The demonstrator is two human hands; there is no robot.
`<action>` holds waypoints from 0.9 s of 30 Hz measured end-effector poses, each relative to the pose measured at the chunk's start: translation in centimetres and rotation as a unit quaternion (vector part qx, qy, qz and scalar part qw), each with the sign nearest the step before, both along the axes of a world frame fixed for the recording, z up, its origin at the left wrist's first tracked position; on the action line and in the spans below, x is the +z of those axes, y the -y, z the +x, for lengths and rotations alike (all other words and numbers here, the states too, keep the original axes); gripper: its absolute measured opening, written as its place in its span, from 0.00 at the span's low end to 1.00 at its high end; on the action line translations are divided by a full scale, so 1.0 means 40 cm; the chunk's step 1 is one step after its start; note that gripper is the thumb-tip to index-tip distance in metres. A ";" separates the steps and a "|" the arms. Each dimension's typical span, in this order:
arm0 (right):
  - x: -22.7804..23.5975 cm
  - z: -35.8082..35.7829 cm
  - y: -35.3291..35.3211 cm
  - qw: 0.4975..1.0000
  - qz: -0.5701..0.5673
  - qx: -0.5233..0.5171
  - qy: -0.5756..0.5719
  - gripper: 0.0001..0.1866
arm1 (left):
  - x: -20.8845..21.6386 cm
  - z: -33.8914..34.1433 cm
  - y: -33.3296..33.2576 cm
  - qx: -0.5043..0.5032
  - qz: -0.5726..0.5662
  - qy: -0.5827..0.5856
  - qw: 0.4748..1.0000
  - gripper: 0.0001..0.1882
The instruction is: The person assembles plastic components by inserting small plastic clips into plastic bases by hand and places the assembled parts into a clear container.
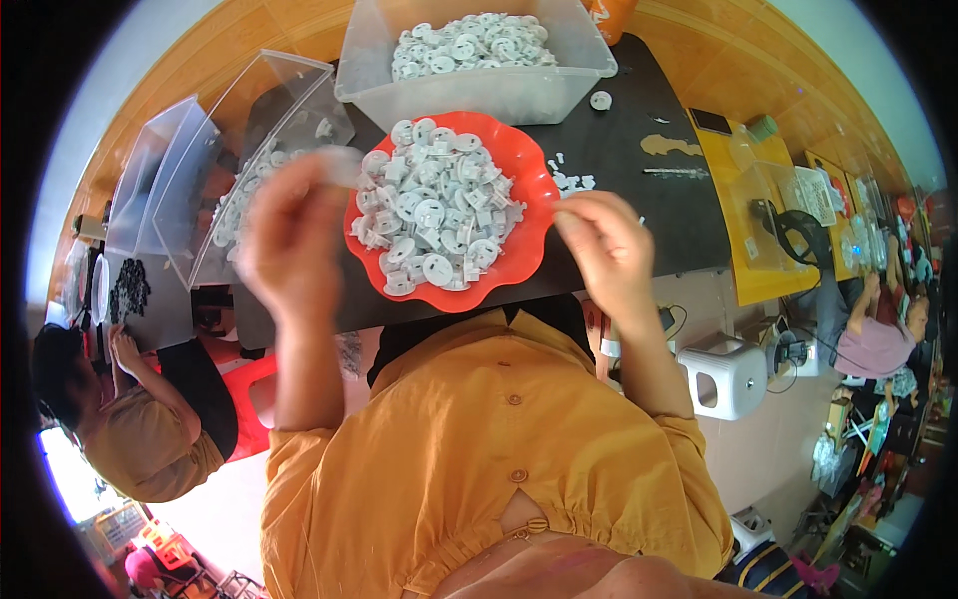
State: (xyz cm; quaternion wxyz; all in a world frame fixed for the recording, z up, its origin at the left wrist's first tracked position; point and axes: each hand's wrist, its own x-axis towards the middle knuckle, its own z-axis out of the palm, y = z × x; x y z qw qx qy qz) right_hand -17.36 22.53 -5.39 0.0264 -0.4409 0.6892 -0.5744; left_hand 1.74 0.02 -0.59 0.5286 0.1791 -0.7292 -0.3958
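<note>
White parts (434,215) lie heaped in the red bowl (536,195), which sits on the black table (649,232) and has a wavy rim. At 9 o'clock from the bowl is the left hand (294,235), blurred, with a whitish smear by its fingertips; whether its grip is together or apart I can't make out. At 3 o'clock is the right hand (609,250), thumb and fingertips bunched near the rim; whether they are clamped on anything is unclear.

Small white bits (574,183) lie between 2 and 3 o'clock, just beside the bowl. A loose disc (600,101) is at 2 o'clock. At 12 o'clock a tub (469,97) holds more such parts. Between 9 and 10 o'clock, a clear bin (225,180) also contains some.

Farther out, a phone (711,121) lies between 2 and 3 o'clock and a white stool (723,374) stands at 4. At 8 o'clock a seated co-worker (150,444) reaches toward black pieces (130,290). Another person (878,339) is between 3 and 4 o'clock.
</note>
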 end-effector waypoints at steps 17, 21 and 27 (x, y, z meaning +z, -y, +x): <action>-0.109 -0.102 -0.281 0.920 0.160 0.026 -0.358 0.19 | -0.006 -0.128 0.141 -0.019 -0.309 0.259 0.915 0.09; -0.130 -0.097 -0.297 0.924 0.141 0.031 -0.354 0.17 | -0.027 -0.220 0.146 -0.038 -0.292 0.373 0.880 0.09; -0.078 -0.045 -0.188 0.976 0.015 -0.034 -0.216 0.10 | -0.021 -0.220 0.131 -0.049 -0.320 0.401 0.857 0.07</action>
